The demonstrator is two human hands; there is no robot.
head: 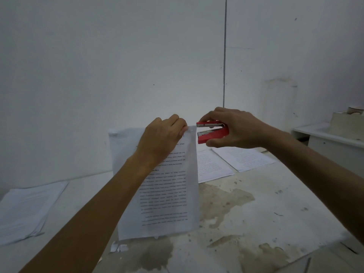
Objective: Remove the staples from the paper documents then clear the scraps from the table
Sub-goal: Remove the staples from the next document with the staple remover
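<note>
Here I see my left hand point(161, 138) raised in front of the wall, its grip pinching the top right corner of a printed document point(167, 194) between curled fingers and thumb. The document hangs upright from that pinch, its lower edge just above the surface point(256, 223), text side facing me. My right hand point(234, 129) sits just to the right of the document's top corner, its grip wrapped around a red staple remover point(212, 133), fingers over the top and thumb underneath. The tool's metal mouth points left toward the document's corner and stands slightly parted, right beside the paper edge; I cannot tell whether it touches a staple.

Behind the document, on the surface, two sheets of printed paper point(232, 162) lie flat side by side, partly hidden by the hanging page. Well to the left of the document a stack of papers point(27, 209) rests on the surface near its edge. Just below the document's lower left corner, small torn paper scraps point(118, 248) lie on the surface. The surface around the document's lower right shows brownish stains. Far right of the document stands a white cabinet point(334, 142) with a pale box on top.
</note>
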